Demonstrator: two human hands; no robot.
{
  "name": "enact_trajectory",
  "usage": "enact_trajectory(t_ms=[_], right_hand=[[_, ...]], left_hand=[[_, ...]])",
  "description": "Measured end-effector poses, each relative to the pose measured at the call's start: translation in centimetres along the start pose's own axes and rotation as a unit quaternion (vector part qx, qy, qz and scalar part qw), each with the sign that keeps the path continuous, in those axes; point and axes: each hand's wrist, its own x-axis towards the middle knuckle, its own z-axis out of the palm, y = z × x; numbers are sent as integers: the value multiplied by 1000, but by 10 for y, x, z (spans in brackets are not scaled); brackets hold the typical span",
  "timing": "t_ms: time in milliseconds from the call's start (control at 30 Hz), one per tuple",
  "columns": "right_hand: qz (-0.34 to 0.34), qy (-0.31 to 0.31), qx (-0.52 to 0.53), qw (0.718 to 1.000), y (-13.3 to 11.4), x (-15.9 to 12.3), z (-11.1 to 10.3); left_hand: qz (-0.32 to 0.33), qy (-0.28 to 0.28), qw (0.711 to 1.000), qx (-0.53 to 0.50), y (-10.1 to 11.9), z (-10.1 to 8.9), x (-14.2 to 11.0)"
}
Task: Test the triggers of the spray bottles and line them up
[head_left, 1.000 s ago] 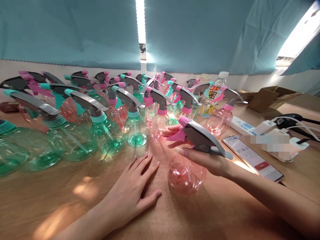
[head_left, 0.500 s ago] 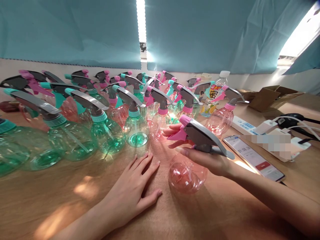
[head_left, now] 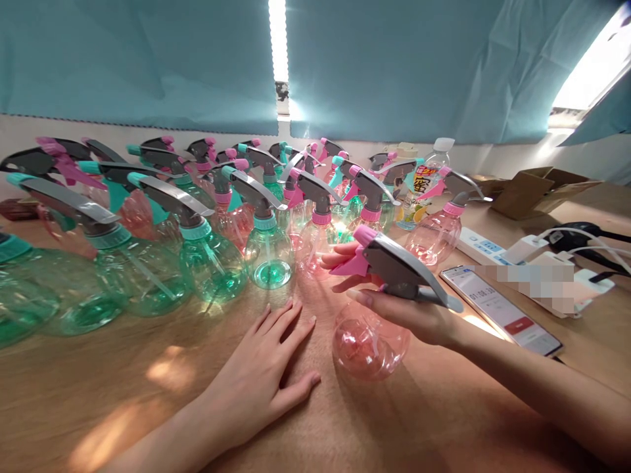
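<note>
My right hand is around the neck of a pink spray bottle, just under its grey and pink trigger head. The fingers pass behind the neck and the thumb lies along the near side; the collar is mostly hidden. The bottle's clear pink body is close to the wooden table; I cannot tell whether it touches. To the left of it my left hand lies flat on the table, fingers apart, with nothing in it. Beyond that hand stands a green spray bottle, and a darker green one is beside it.
Several more green and pink spray bottles fill the back and left of the table. At right lie a phone and a white power strip with cables. A labelled drink bottle and an opened cardboard box stand behind.
</note>
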Motion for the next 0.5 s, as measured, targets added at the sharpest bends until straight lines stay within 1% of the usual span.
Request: enact_trajectory(t_ms=[133, 367, 433, 500], right_hand=[[-1, -13, 6, 1000, 0, 1, 0], [2, 4, -14, 1000, 0, -1, -1], [5, 8, -28, 1000, 0, -1, -1], [5, 12, -64, 998, -2, -1, -1]], left_hand=[[-1, 2, 1000, -2, 0, 0, 2], [0, 5, 1000, -9, 0, 0, 1], [-1, 7, 1000, -15, 0, 0, 1], [-1, 8, 1000, -16, 0, 0, 0]])
